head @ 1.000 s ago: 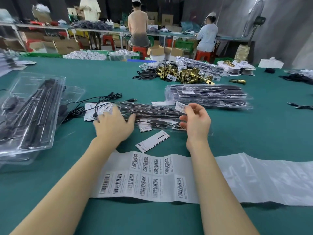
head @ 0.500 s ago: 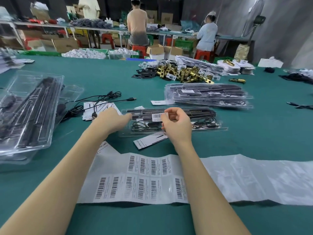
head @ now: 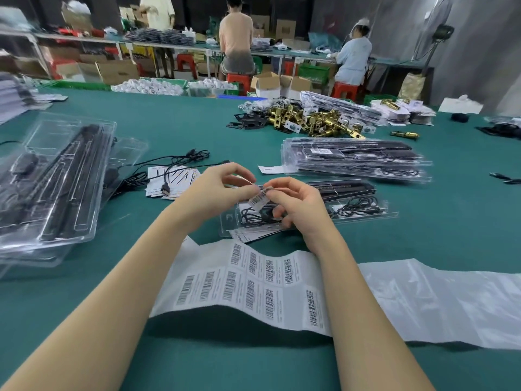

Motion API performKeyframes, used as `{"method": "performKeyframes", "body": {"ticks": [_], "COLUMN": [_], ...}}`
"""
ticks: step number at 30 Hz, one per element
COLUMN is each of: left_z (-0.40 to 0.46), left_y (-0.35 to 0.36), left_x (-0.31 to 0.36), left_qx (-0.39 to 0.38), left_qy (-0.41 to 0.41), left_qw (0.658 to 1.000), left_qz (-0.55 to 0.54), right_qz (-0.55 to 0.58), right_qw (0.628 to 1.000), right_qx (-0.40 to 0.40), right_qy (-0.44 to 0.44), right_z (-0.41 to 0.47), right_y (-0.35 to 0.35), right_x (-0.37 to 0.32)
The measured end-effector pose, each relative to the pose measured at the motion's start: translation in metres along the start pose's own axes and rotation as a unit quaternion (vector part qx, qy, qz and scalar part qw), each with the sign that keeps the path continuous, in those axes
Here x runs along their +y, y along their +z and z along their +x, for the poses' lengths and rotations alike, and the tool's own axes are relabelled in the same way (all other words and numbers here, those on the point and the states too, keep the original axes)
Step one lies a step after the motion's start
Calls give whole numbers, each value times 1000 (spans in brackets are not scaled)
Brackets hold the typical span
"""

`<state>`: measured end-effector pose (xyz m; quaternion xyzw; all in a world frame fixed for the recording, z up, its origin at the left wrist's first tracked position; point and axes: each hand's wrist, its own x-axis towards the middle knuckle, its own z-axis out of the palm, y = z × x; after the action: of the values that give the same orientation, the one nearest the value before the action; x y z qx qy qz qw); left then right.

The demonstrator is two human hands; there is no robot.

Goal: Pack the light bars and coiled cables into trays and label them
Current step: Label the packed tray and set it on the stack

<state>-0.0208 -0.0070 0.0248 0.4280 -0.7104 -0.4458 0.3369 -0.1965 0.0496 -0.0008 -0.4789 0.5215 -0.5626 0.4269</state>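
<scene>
A clear plastic tray (head: 363,210) holding black light bars and coiled cables lies flat in the middle of the green table. Just above its left end my left hand (head: 217,190) and my right hand (head: 298,206) meet. Both pinch a small white barcode label (head: 258,199) between fingertips. A long sheet of barcode labels (head: 253,280) lies close to me, under my forearms. A stack of filled trays (head: 352,159) sits behind the tray at the right. Loose black cables (head: 172,165) lie at the left centre.
A pile of clear trays with black bars (head: 53,182) fills the left side. Printed cards (head: 172,179) lie under the loose cables. Brass lock parts (head: 310,121) are heaped further back. People sit at a far bench. The label backing (head: 451,300) trails off right.
My left hand has left the tray's left end and come up to the label. Both hands now hold the label above the tray, where only my right hand held it before.
</scene>
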Motion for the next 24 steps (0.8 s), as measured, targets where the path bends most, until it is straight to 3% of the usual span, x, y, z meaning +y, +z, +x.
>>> {"method": "performKeyframes", "body": {"ticks": [7, 12, 15, 21, 24], "left_z": [-5, -2, -2, -3, -6], "left_y": [6, 8, 8, 3, -8], "left_x": [2, 3, 3, 1, 0], "left_qx": [-32, -1, 9, -32, -65], "left_qy": [-10, -67, -93, -118, -115], "left_qw": [999, 987, 981, 984, 990], "left_qz": [-16, -147, -172, -128, -49], "right_qz": [-5, -15, -18, 27, 39], "right_qw": [1000, 999, 999, 998, 997], "right_qx": [-19, -30, -17, 44, 55], "right_qy": [-11, 31, 28, 35, 40], "right_z": [0, -1, 0, 2, 3], "right_y": [-1, 1, 1, 1, 4], "right_x": [0, -1, -1, -2, -4]}}
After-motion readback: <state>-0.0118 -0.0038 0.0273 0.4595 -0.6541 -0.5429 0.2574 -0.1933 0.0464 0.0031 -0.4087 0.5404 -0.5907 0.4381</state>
